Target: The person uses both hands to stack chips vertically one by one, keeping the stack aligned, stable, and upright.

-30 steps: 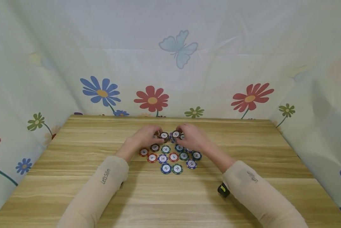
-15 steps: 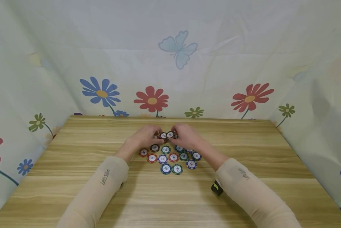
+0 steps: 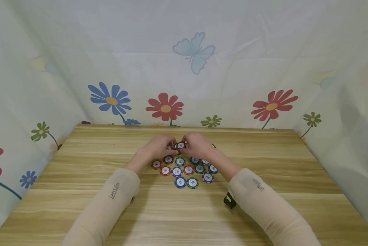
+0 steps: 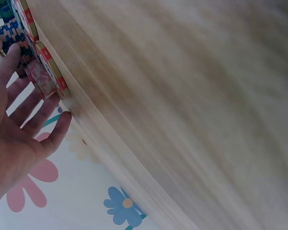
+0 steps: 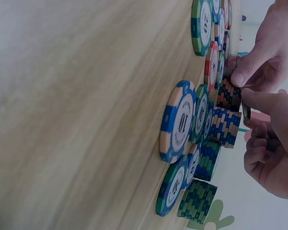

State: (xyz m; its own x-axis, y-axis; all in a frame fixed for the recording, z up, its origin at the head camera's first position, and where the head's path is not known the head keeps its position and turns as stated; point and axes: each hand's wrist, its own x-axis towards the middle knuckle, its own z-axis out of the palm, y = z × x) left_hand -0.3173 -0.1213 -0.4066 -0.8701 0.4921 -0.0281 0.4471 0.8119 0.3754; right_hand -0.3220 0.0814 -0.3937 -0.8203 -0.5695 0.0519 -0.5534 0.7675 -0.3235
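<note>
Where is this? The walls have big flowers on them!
It looks like a little indoor booth, maybe made with hanging sheets. A creased flowery cloth surrounds the wooden table on three sides, with poker chips laid out on top.

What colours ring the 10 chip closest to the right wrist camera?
Blue and cream round that chip, clearest in the right wrist view.

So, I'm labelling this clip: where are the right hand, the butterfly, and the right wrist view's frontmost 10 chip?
Right hand [image 3: 198,146]: head view, back of the hand.
Butterfly [image 3: 194,53]: head view, where its wings meet.
10 chip [image 5: 182,120]: right wrist view, numbered face.
</note>
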